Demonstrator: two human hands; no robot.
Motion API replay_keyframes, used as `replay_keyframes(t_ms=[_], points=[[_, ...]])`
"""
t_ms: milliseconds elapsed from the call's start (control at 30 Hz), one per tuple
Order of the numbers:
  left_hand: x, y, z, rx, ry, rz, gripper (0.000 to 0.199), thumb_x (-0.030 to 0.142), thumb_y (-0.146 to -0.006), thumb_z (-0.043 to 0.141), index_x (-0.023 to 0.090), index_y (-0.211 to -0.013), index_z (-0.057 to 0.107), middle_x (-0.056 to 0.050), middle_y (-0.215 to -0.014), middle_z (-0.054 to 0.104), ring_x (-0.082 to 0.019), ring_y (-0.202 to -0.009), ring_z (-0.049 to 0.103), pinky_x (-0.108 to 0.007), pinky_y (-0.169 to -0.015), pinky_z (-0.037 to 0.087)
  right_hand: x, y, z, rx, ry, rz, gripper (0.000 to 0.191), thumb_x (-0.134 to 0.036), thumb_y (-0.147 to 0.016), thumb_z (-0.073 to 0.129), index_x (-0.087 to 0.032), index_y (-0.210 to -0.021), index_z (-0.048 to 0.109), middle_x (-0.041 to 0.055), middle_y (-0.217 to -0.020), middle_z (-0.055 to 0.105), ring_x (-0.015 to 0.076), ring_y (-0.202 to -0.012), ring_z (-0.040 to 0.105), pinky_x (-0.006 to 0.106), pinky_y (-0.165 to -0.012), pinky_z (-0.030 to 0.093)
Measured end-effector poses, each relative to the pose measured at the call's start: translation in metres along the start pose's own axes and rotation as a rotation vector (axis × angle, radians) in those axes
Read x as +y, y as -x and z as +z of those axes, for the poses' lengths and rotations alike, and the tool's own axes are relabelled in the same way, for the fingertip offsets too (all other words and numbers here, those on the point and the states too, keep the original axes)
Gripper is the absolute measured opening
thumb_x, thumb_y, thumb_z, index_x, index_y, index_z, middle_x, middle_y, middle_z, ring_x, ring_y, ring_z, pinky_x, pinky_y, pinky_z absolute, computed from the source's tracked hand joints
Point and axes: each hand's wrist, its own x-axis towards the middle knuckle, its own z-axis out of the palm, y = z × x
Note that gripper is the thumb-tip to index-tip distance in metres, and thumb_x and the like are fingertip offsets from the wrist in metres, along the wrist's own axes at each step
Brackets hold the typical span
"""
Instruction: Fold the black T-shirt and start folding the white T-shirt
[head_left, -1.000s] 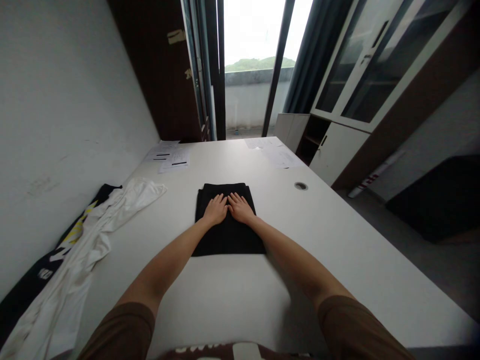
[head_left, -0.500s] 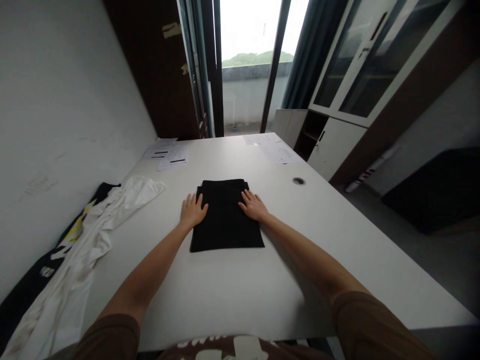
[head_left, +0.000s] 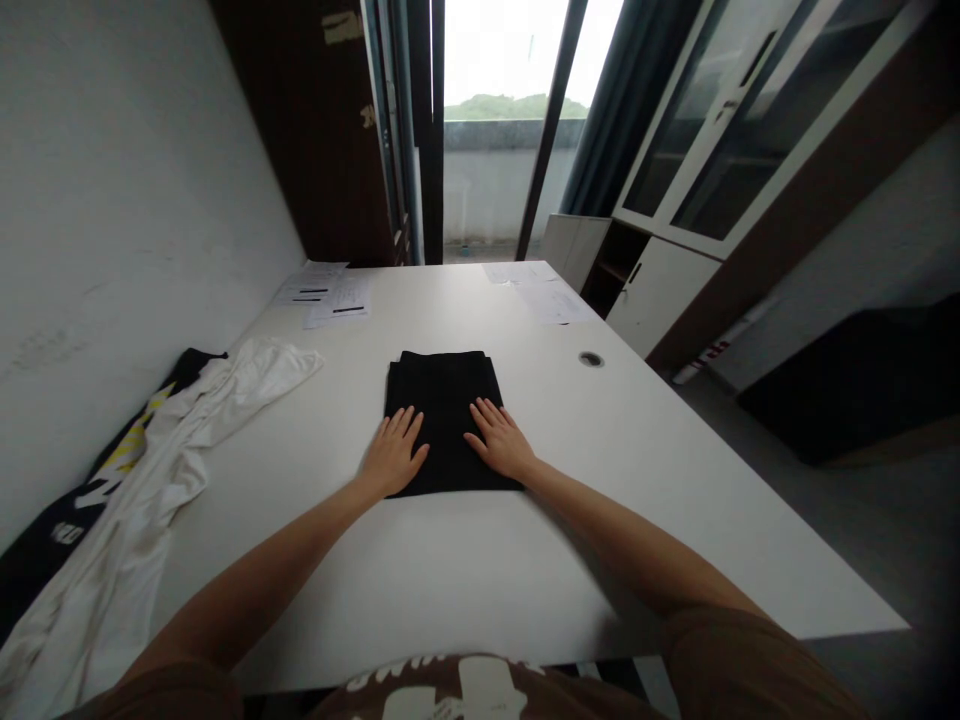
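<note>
While the folded black cloth [head_left: 448, 383] lay around mid-frame in the head view, its longer axis apparently running up the frame, the left hand [head_left: 394, 453] and right hand [head_left: 501, 441] touched opposite side edges, neither nearer! Both rested palm-down, fingers loosely spread, gripping nothing, arms [head_left: 279, 560] angling in from the lower corners.

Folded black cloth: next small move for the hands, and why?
Probably slide the left hand and right hand to the far edge of the folded black cloth and even it up: both lie flat at its sides, while its layers look stepped at the far corners.
</note>
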Motion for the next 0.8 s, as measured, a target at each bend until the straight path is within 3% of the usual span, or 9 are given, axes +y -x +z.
replay_keyframes(t_ms=[133,300,433,567,700,800], points=[[-0.017,0.012,-0.003,0.011,-0.033,-0.067,0.064,0.045,-0.103,0.043,0.016,-0.159,0.032,-0.013,-0.167,0.026,-0.032,-0.153,0.024,-0.05,-0.123,0.024,-0.001,0.013,-0.011,-0.014,0.029,0.082,0.071,-0.056,-0.104,0.035,-0.014,-0.16,0.03,0.0126,-0.166,0.023,0.0272,-0.155,0.016,0.05,-0.125,0.017],[-0.016,0.016,-0.001,0.045,-0.049,-0.016,0.067,0.05,-0.103,0.044,0.02,-0.161,0.03,-0.012,-0.168,0.021,-0.035,-0.154,0.02,-0.053,-0.122,0.023,-0.032,0.028,-0.016,-0.024,-0.019,-0.094,0.068,-0.055,-0.104,0.039,-0.023,-0.163,0.025,0.0069,-0.169,0.016,0.0269,-0.156,0.011,0.05,-0.126,0.015],[-0.032,0.028,-0.001,0.02,-0.058,0.011,0.065,0.051,-0.104,0.041,0.026,-0.162,0.025,-0.01,-0.169,0.019,-0.036,-0.152,0.025,-0.055,-0.121,0.026,-0.031,0.038,-0.016,-0.019,-0.071,-0.08,0.065,-0.052,-0.102,0.045,-0.028,-0.161,0.031,0.006,-0.169,0.018,0.0291,-0.155,0.014,0.053,-0.125,0.017],[-0.054,0.042,-0.004,-0.011,-0.086,0.036,0.063,0.047,-0.106,0.036,0.023,-0.163,0.023,-0.013,-0.167,0.025,-0.032,-0.153,0.026,-0.054,-0.121,0.026,-0.012,0.04,-0.022,0.087,-0.216,0.045,0.055,-0.046,-0.1,0.051,-0.026,-0.152,0.048,0.0093,-0.16,0.041,0.0294,-0.148,0.035,0.051,-0.121,0.029],[-0.061,0.058,-0.007,-0.035,-0.099,0.12,0.063,0.046,-0.107,0.033,0.019,-0.163,0.022,-0.013,-0.168,0.023,-0.03,-0.155,0.02,-0.053,-0.123,0.023,0.006,0.038,-0.04,0.233,-0.403,0.255,0.038,-0.041,-0.1,0.05,-0.027,-0.133,0.063,0.0091,-0.132,0.064,0.0257,-0.12,0.061,0.043,-0.105,0.048],[-0.058,0.069,-0.006,-0.027,-0.103,0.159,0.064,0.044,-0.107,0.031,0.016,-0.163,0.018,-0.013,-0.168,0.022,-0.029,-0.156,0.017,-0.052,-0.123,0.021,0.013,0.037,-0.048,0.132,-0.528,0.38,0.038,-0.04,-0.095,0.06,-0.028,-0.13,0.063,0.0069,-0.117,0.068,0.0227,-0.099,0.067,0.037,-0.087,0.056]])
